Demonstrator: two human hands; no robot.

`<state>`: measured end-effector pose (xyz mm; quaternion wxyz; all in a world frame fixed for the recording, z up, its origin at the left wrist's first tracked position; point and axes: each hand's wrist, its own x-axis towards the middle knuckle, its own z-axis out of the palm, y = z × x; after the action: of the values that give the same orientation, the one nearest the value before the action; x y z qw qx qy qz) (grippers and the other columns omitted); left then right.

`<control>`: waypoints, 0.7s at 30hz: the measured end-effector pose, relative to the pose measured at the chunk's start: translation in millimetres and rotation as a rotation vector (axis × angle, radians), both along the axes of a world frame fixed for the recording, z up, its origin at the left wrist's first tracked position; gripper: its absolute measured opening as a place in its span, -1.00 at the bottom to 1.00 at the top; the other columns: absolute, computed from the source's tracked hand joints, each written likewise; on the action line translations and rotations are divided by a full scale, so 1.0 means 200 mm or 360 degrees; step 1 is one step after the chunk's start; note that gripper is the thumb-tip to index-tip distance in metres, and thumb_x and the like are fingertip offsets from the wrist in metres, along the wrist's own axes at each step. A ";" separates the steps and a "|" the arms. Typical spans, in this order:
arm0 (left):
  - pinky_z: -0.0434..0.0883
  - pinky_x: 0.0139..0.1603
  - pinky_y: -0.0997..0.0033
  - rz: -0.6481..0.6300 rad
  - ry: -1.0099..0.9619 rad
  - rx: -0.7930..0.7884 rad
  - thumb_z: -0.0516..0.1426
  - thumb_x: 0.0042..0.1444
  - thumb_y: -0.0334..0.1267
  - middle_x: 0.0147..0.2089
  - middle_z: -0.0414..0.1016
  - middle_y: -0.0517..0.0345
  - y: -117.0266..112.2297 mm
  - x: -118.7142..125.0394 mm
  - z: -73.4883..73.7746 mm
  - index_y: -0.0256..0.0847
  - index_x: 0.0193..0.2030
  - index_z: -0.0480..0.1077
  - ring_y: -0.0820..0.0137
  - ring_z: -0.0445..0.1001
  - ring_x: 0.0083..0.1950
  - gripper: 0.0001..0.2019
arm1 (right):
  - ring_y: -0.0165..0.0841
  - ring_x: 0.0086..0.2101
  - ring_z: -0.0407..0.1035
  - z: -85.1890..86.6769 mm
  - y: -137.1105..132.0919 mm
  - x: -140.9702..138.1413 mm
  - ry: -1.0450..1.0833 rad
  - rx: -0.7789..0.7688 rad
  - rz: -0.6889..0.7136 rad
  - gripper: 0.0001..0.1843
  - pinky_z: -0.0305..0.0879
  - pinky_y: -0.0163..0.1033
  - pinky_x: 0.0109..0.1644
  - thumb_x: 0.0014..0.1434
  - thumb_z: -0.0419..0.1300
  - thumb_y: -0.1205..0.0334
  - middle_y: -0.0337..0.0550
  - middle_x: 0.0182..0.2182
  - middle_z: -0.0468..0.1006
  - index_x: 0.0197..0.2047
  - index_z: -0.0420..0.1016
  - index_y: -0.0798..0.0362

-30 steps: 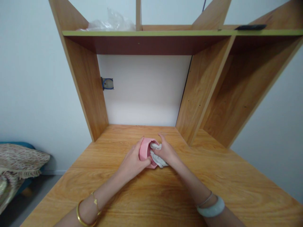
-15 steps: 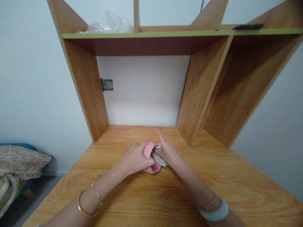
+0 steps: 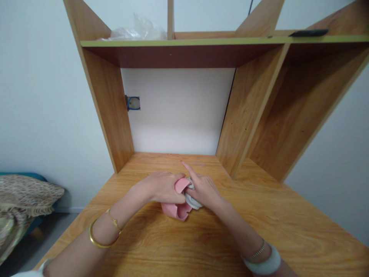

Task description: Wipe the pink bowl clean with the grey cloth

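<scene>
A pink hollow object (image 3: 170, 210) with a notched rim, its exact kind unclear, is held just over the wooden desk. My left hand (image 3: 165, 186) grips it from the left, fingers over the top and thumb across its front. From the right, my right hand (image 3: 204, 190) pinches a pale grey cloth (image 3: 193, 201) against the inner side of the pink object. The index finger of that hand points up and away from the cloth. Part of the cloth and the middle of the pink object are hidden behind my fingers.
The wooden desktop (image 3: 201, 246) runs to a white back panel (image 3: 178, 111) with an uncovered socket box (image 3: 133, 103). Wooden uprights stand on both sides. On the shelf above lie a clear plastic bag (image 3: 138, 30) and a dark flat object (image 3: 309, 33). A patterned cloth (image 3: 29, 194) lies at the left.
The pink object has tipped and shifted slightly left and toward me, showing more of its lower side. My left hand has turned with it. My right hand with the cloth has moved slightly left.
</scene>
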<state>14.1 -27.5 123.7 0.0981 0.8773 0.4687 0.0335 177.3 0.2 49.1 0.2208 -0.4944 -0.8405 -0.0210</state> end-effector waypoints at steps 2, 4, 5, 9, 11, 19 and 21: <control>0.34 -0.35 0.30 0.0005 0.0032 0.0044 0.07 -0.16 -0.02 -0.27 0.53 0.11 -0.01 0.00 0.00 -0.06 -0.06 0.37 0.17 0.48 -0.31 -0.54 | -0.22 -0.32 0.43 -0.01 0.00 0.00 0.0057 -0.0006 0.0069 -0.18 0.19 -0.26 -0.29 0.04 0.05 0.25 -0.12 -0.36 0.56 0.31 -0.25 0.06; 0.35 -0.24 0.23 0.0016 -0.0034 0.0087 0.10 -0.16 -0.03 -0.16 0.51 0.09 -0.02 -0.03 0.00 -0.04 0.07 0.28 0.12 0.47 -0.20 -0.43 | -0.23 -0.37 0.42 -0.02 0.00 -0.01 0.0145 -0.0035 0.0071 -0.18 0.19 -0.26 -0.32 0.03 0.04 0.27 -0.15 -0.42 0.54 0.31 -0.24 0.09; 0.34 -0.17 0.19 0.0035 -0.0095 0.0102 0.10 -0.14 -0.04 -0.08 0.48 0.07 -0.01 -0.04 -0.01 -0.03 0.15 0.20 0.10 0.45 -0.13 -0.38 | -0.24 -0.40 0.41 -0.02 0.00 -0.01 0.0205 -0.0057 0.0055 -0.18 0.19 -0.27 -0.34 0.03 0.03 0.28 -0.17 -0.46 0.53 0.31 -0.24 0.11; 0.23 0.06 0.12 0.0144 -0.0549 0.0113 0.05 0.00 0.05 0.18 0.25 -0.04 0.01 -0.12 -0.09 -0.13 0.28 -0.05 0.09 0.28 0.12 -0.27 | -0.29 -0.48 0.38 -0.02 0.00 -0.03 0.0586 -0.0169 -0.0029 -0.21 0.20 -0.29 -0.38 0.03 0.02 0.29 -0.23 -0.52 0.50 0.30 -0.21 0.13; 0.20 0.11 0.17 0.0156 -0.0879 0.0097 0.05 0.02 0.08 0.21 0.20 -0.06 0.02 -0.13 -0.14 -0.16 0.31 -0.18 0.15 0.24 0.15 -0.21 | -0.31 -0.44 0.39 -0.03 0.01 -0.04 0.0835 -0.0219 -0.0079 -0.24 0.23 -0.28 -0.33 0.04 0.03 0.27 -0.22 -0.47 0.52 0.29 -0.16 0.10; 0.15 0.17 0.18 0.0187 -0.1383 0.0295 0.13 0.02 -0.10 0.28 0.01 -0.06 0.01 -0.04 -0.38 -0.12 0.31 -0.23 0.20 0.14 0.21 -0.20 | -0.30 -0.08 0.34 -0.14 0.11 -0.07 0.1636 -0.0306 -0.0027 -0.49 0.22 -0.18 -0.01 0.00 0.05 0.27 -0.10 -0.08 0.45 0.08 0.19 0.04; 0.15 0.17 0.20 0.0196 -0.1390 0.0333 0.12 0.03 -0.14 0.27 0.05 -0.05 0.02 -0.03 -0.40 -0.16 0.29 -0.17 0.22 0.16 0.21 -0.26 | -0.30 -0.08 0.34 -0.16 0.13 -0.07 0.1638 -0.0339 -0.0016 -0.49 0.24 -0.18 -0.02 -0.02 0.08 0.27 -0.08 -0.06 0.45 0.06 0.20 0.05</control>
<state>8.8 -24.2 44.4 0.1955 0.7565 0.4288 0.4535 163.8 26.5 17.7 0.5535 -0.4646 -0.6183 0.3091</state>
